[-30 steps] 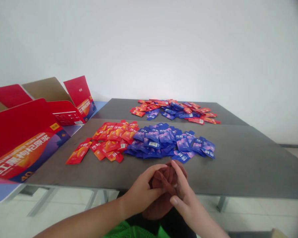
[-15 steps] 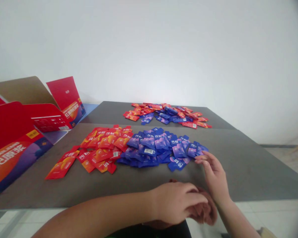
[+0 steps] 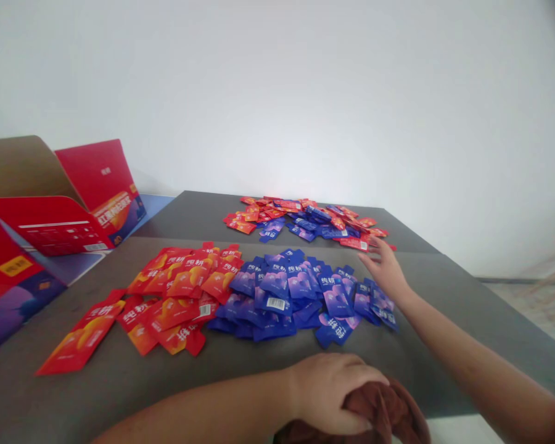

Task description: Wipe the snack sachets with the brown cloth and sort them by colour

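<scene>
My left hand [image 3: 324, 390] is closed round a bunched brown cloth [image 3: 400, 410] at the near edge of the table. Farther out, my right hand [image 3: 387, 269] is stretched over the table with its fingers apart and nothing visible in them. Its fingertips are by the right end of the far mixed pile of red and blue sachets [image 3: 319, 216]; whether they touch a sachet I cannot tell. Nearer lie a heap of blue sachets [image 3: 277, 290] and, left of it, a heap of red sachets [image 3: 185, 277].
One red sachet [image 3: 83, 333] lies at the left of the near heaps. An open red cardboard box [image 3: 60, 225] with raised flaps stands at the left. The grey table [image 3: 467, 308] reaches back to a white wall [image 3: 277, 92].
My right hand has left the right end of the blue heap and moved forward to the far pile. My left hand still holds the cloth. The view has shifted closer.
</scene>
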Demonstrator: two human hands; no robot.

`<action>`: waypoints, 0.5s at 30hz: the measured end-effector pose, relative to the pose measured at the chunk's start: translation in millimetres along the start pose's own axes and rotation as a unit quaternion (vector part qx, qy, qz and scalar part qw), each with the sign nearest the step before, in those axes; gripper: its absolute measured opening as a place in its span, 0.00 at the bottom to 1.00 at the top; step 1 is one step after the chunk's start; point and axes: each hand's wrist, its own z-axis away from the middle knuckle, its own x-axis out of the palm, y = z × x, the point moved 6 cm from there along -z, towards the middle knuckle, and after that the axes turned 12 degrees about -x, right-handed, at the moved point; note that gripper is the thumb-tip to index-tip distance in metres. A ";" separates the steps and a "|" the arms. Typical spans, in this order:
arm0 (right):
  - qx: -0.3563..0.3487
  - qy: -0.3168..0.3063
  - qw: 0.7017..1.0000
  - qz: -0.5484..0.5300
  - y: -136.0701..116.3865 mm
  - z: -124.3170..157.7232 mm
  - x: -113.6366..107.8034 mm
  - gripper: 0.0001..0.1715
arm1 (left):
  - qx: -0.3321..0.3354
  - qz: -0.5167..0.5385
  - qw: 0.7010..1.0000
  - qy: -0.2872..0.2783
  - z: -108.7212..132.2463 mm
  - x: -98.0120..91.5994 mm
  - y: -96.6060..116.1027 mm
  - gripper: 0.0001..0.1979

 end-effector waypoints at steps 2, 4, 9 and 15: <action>-0.031 -0.011 0.997 0.065 18.0 -31.1 15.8 0.42 | -0.010 0.008 1.000 -0.004 -0.7 1.3 -1.2 0.31; 0.001 -0.038 0.990 0.136 42.9 -57.8 30.2 0.45 | -0.015 0.014 1.000 -0.008 -1.1 1.6 -1.8 0.31; 0.086 -0.133 0.962 0.224 94.6 -99.9 58.9 0.46 | -0.006 0.013 0.999 -0.042 -2.4 8.0 -6.4 0.30; 0.075 -0.209 0.943 0.247 121.8 -125.4 87.0 0.37 | 0.017 0.006 0.998 -0.054 -6.7 16.0 -14.5 0.24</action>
